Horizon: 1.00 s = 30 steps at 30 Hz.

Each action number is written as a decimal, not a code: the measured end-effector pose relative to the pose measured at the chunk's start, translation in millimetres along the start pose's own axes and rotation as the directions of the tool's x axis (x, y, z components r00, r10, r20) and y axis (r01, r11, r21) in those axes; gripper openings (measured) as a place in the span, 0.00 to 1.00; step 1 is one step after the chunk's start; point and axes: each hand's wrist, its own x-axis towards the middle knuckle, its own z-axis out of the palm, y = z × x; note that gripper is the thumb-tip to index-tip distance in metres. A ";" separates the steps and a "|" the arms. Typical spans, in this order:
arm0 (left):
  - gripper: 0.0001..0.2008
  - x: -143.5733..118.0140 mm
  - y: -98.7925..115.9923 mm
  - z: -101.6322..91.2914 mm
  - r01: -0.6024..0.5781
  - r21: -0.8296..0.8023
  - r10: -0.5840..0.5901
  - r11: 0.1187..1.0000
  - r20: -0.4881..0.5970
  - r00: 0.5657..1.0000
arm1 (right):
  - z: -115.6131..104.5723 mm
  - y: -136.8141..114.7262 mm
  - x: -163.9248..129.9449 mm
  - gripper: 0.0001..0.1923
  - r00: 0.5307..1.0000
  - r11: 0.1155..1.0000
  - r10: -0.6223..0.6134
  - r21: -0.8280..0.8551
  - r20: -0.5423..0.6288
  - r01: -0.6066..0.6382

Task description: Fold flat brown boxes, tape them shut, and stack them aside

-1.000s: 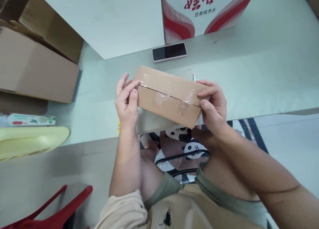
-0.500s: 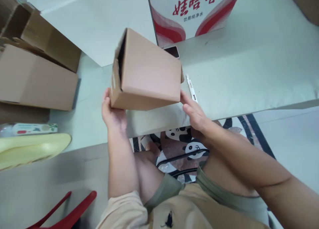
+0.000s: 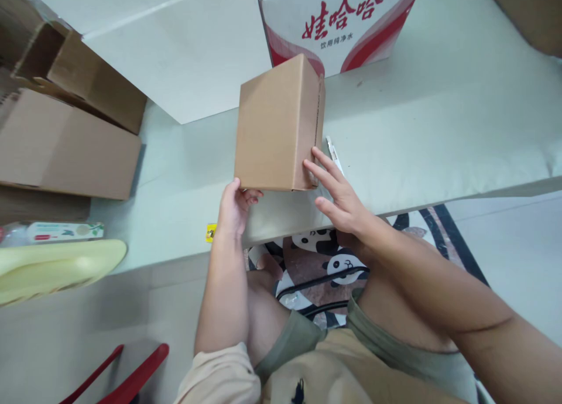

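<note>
A small brown cardboard box point(image 3: 276, 126) is held upright above the pale green table point(image 3: 439, 140), one plain side facing me. My left hand point(image 3: 235, 208) grips its lower left corner from underneath. My right hand point(image 3: 340, 199) has its fingers spread, the fingertips pressing against the box's lower right edge. A white pen-like object point(image 3: 333, 152) lies on the table just right of the box, partly behind my right fingers.
A white carton with red Chinese lettering point(image 3: 338, 23) stands behind the box. Flattened and open brown cardboard boxes point(image 3: 65, 140) lie at the left. A wet-wipe pack point(image 3: 61, 231) and a yellow tray point(image 3: 57, 263) sit near the left edge. A red chair point(image 3: 118, 380) is below.
The box was turned from showing its taped seam to an open end, then to a plain side, standing taller. My left hand shifted right under it. The phone behind is now hidden.
</note>
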 end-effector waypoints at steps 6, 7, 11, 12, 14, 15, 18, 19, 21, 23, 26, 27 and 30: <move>0.17 -18.7 3.2 8.1 0.110 0.072 -0.120 0.991 0.142 0.983 | -6.5 -15.2 -1.9 0.32 0.981 0.986 -0.164 -0.053 -0.106 0.160; 0.19 -22.9 2.8 10.6 0.149 0.089 -0.163 0.985 0.178 0.970 | -7.1 -16.8 -2.9 0.31 0.975 0.983 -0.181 -0.064 -0.126 0.174; 0.17 -37.8 -0.5 20.4 0.313 0.313 -0.407 0.897 0.307 0.860 | -7.6 -17.4 -8.2 0.27 0.951 0.983 -0.183 -0.075 -0.249 0.169; 0.15 -39.6 -1.4 21.9 0.306 0.397 -0.441 0.865 0.312 0.841 | -7.4 -16.8 -9.1 0.25 0.942 0.983 -0.183 -0.069 -0.282 0.170; 0.10 -39.7 -3.3 22.2 0.219 0.555 -0.415 0.803 0.255 0.874 | -7.1 -16.0 -9.7 0.22 0.932 0.982 -0.187 -0.045 -0.312 0.182; 0.10 -38.0 -4.1 20.9 0.145 0.601 -0.311 0.786 0.182 0.933 | -7.0 -16.0 -9.2 0.19 0.934 0.980 -0.194 -0.027 -0.298 0.196; 0.17 -30.8 -6.0 13.1 -0.269 0.615 0.361 0.741 -0.028 0.932 | -6.2 -17.3 -5.4 0.15 0.949 0.965 -0.250 0.028 -0.193 0.260; 0.23 -29.2 -6.3 10.4 -0.451 0.602 0.582 0.659 -0.028 0.812 | -5.6 -18.0 -3.9 0.16 0.952 0.962 -0.263 0.037 -0.154 0.271; 0.31 -28.8 -6.2 7.4 -0.712 0.575 0.809 0.403 0.139 0.570 | -3.9 -19.7 -1.4 0.16 0.957 0.958 -0.279 0.048 -0.083 0.283; 0.33 -31.3 -6.1 8.6 -0.810 0.551 0.819 0.199 0.361 0.447 | -2.2 -21.5 0.0 0.17 0.952 0.949 -0.303 0.074 -0.032 0.305; 0.28 -34.3 -7.3 15.8 -0.847 0.525 0.791 0.082 0.483 0.376 | -3.2 -22.7 -0.1 0.21 0.951 0.944 -0.306 0.115 -0.035 0.308; 0.28 -34.1 -8.1 18.4 -0.850 0.521 0.798 0.072 0.482 0.363 | -5.2 -21.8 -0.2 0.23 0.961 0.958 -0.263 0.096 -0.082 0.271; 0.30 -31.6 -10.7 24.3 -0.826 0.558 0.809 0.083 0.447 0.383 | -15.3 -12.7 1.1 0.21 0.959 0.995 -0.042 -0.101 -0.281 0.014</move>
